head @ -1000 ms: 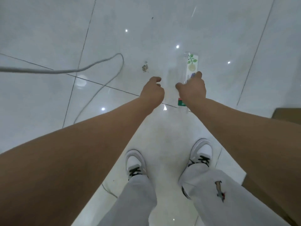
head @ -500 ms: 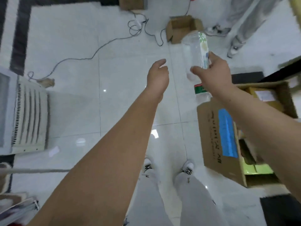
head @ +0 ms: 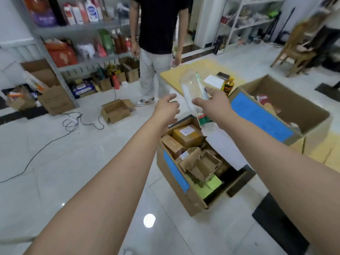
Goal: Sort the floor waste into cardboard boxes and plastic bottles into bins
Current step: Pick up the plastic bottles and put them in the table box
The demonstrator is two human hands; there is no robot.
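My right hand (head: 214, 104) grips a clear plastic bottle (head: 193, 89) around its middle, tilted with the base up and the neck pointing down toward me. My left hand (head: 166, 108) hovers just left of the bottle with loosely curled fingers, holding nothing. Below both hands stands a cardboard box with blue tape (head: 175, 181), filled with crumpled cardboard pieces and small cartons. A second, larger cardboard box with a blue label (head: 261, 116) sits to the right, with a few items inside.
A person in a black shirt and light trousers (head: 156, 52) stands ahead by a yellow mat (head: 185, 72). A small open box (head: 116, 111) and cables (head: 73, 122) lie on the white tile floor. Shelves with goods line the back left; wooden chairs stand far right.
The view has swung up from the floor to the room. My right hand lifted the bottle off the tiles and carried it over the taped box; my left hand stayed beside it.
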